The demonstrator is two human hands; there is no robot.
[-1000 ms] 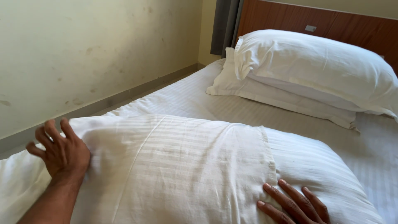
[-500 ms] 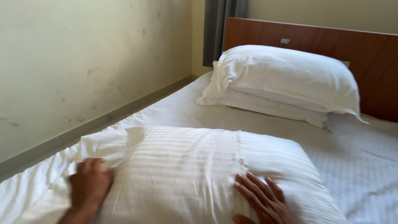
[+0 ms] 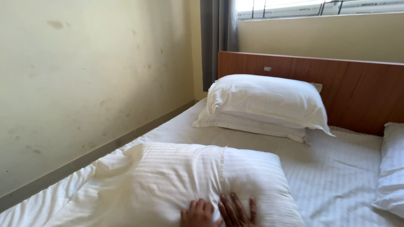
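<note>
A white striped pillow lies on the near part of the bed. Both my hands rest on its near edge at the bottom of the view, side by side. My left hand is curled with fingers bent on the fabric. My right hand lies flat with its fingers spread. Only the fingers and knuckles of each hand show; the wrists are out of frame.
Two stacked white pillows lean at the wooden headboard. Another pillow lies at the right edge. The white striped sheet covers the bed. A yellowish wall runs along the left, with a grey curtain in the corner.
My view has risen toward the headboard and window. My left hand moved right along the pillow's near edge until it sits beside my right hand.
</note>
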